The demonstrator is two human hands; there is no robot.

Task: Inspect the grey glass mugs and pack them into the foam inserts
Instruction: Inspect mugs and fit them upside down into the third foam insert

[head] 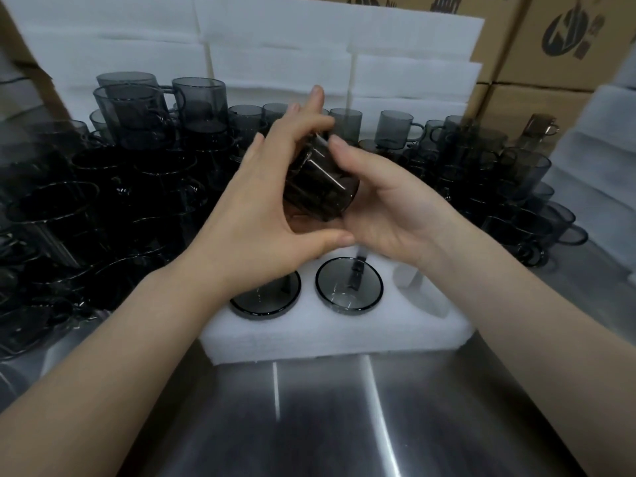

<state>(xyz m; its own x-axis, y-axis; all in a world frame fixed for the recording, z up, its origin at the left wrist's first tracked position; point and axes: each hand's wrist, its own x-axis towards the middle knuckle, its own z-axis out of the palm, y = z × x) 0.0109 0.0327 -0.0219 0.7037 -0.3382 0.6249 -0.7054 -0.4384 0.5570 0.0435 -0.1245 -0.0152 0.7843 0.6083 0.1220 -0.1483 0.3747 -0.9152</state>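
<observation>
Head view: left grip (261,215) and right grip (382,208) both grasp one grey mug (320,187), tilted in the air above the foam insert (327,335) on the tabletop (344,425); looks like the inspection step. Left packed mug (272,301) and middle packed mug (349,285) are seated. The empty slot (418,287) at right is probably next. Further slots are hidden by the hands. Loose mugs (137,201) are piled around, so most of the job is left.
</observation>
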